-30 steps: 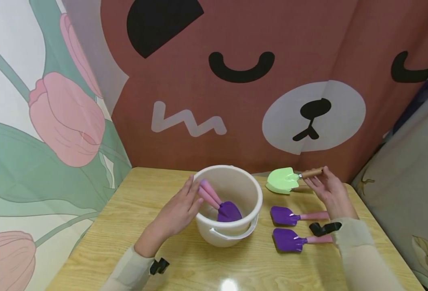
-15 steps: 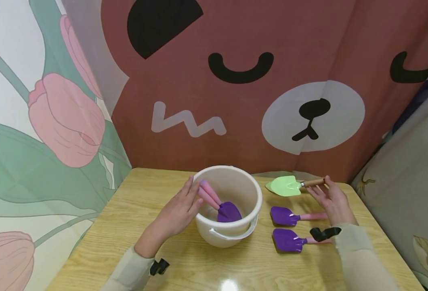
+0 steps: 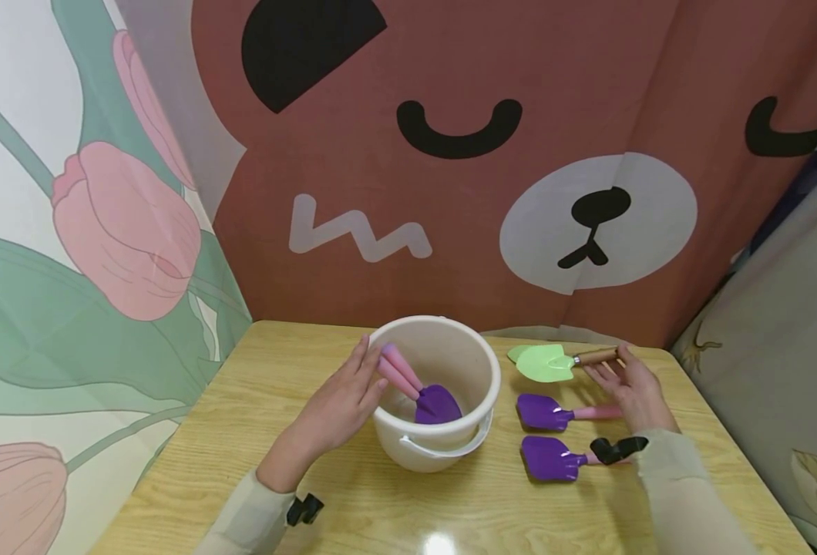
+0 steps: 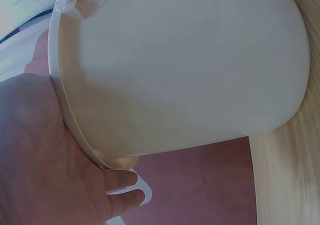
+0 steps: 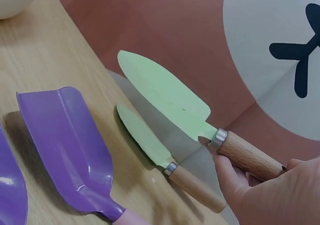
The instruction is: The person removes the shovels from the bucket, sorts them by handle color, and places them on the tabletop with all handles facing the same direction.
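Observation:
In the head view, my right hand (image 3: 633,389) holds a light-green garden trowel (image 3: 546,364) by its wooden handle, blade pointing left. The right wrist view shows this trowel (image 5: 162,92) raised above a second green trowel (image 5: 142,135) lying on the table. Two purple shovels with pink handles lie nearer, the upper one (image 3: 542,412) above the lower one (image 3: 550,459). My left hand (image 3: 339,401) rests against the rim of a white bucket (image 3: 495,378), fingers fairly straight. Inside the bucket are two pink handles (image 3: 398,371) and a purple blade (image 3: 438,405).
The bucket's white carrying handle (image 3: 450,447) hangs down at its front. All stands on a wooden table (image 3: 353,512). A brown bear-print curtain (image 3: 450,254) hangs along the back edge, with a tulip-print curtain (image 3: 131,231) at the left.
My right hand has lowered the green trowel, bringing its blade down and slightly nearer, over the other trowel. The left hand and bucket have stayed put.

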Demonstrator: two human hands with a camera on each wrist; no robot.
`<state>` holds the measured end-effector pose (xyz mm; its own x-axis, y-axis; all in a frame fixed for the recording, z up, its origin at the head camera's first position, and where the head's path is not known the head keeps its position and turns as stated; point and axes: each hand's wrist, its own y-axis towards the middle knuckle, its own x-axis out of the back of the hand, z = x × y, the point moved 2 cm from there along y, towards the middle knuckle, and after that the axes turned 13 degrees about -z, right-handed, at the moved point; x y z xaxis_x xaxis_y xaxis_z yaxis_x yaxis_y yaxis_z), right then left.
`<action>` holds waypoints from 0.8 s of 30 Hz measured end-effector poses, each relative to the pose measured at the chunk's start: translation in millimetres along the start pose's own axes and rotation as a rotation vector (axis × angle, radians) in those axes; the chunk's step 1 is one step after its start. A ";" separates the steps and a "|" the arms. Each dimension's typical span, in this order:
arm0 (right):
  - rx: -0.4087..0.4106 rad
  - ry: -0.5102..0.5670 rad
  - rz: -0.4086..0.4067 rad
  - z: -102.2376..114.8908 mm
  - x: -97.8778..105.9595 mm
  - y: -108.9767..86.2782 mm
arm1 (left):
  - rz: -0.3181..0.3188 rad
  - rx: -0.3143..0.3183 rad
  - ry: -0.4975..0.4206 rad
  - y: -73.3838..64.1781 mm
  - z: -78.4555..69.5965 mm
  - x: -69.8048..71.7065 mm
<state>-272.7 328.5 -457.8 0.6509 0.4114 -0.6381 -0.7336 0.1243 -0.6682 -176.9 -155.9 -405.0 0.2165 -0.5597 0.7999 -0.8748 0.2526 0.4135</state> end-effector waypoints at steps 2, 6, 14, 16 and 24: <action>-0.004 0.001 -0.013 -0.9 1.0 1.2 | -0.003 0.003 -0.005 0.0 0.1 -0.3; -0.024 0.016 -0.025 -1.7 2.2 4.9 | -0.006 0.008 -0.012 0.0 -0.1 -0.3; -0.023 -0.004 -0.024 -2.5 3.1 7.7 | -0.008 0.007 -0.007 -0.1 -0.6 0.5; -0.023 -0.012 -0.033 -3.2 3.9 7.6 | -0.006 0.007 -0.005 -0.1 -0.8 0.6; -0.015 -0.025 -0.044 -5.5 6.9 9.9 | 0.002 0.017 -0.002 -0.3 -0.5 -0.2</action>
<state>-274.4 327.6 -470.9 0.6770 0.4285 -0.5984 -0.7015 0.1296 -0.7008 -176.5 -155.5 -405.1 0.2142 -0.5608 0.7998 -0.8825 0.2399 0.4045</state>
